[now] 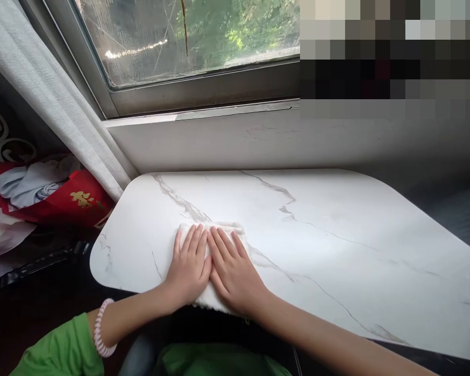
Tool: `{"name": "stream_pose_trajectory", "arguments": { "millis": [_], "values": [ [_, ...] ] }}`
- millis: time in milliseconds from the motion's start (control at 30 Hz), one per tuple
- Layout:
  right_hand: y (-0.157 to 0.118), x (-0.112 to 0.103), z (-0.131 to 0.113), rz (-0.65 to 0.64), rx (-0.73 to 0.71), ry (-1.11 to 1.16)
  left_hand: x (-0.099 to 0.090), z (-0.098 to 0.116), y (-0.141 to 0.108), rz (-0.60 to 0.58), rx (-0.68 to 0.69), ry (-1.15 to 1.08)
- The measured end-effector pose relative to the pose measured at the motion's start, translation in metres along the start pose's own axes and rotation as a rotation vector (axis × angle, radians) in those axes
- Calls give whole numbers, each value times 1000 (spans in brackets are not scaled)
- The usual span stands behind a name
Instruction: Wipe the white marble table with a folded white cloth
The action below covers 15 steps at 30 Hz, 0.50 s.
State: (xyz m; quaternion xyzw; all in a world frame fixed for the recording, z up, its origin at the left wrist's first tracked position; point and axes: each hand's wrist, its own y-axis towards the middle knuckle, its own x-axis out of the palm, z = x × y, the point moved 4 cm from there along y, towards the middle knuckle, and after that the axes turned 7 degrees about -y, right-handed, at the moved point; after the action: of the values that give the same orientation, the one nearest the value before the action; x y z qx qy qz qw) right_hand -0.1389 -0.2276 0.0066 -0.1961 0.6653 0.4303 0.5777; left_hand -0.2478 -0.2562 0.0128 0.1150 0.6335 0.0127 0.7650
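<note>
A white cloth (215, 301) lies flat on the white marble-patterned table (329, 235), close to its front edge. On the cloth's left half rests my left hand (188, 269), palm down with the fingers stretched out. My right hand (235, 271) lies flat on the other half, fingers extended, its thumb side touching my left hand. Most of the cloth is hidden beneath both hands; its far edge and a strip at the front show. A pink coiled band (103, 329) circles my left wrist.
Behind the table rise a pale wall (203, 143) and a metal-framed window (203, 83). A light curtain (62, 109) hangs at the left. Beside the table's left end stands a red bag (82, 201) with grey fabric (31, 183) in it. The upper right is pixelated.
</note>
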Motion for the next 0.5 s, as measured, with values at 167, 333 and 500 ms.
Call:
{"name": "stream_pose_trajectory", "arguments": {
  "millis": [167, 333, 500],
  "values": [
    [-15, -9, -3, 18, 6, -13, -2, 12, -9, -11, 36, -2],
    [-6, -3, 8, -14, 24, 8, 2, 9, 4, -46, 34, -15],
    [26, 12, 53, -98, 66, 36, 14, 0, 61, -102, -62, -84]
  ]
}}
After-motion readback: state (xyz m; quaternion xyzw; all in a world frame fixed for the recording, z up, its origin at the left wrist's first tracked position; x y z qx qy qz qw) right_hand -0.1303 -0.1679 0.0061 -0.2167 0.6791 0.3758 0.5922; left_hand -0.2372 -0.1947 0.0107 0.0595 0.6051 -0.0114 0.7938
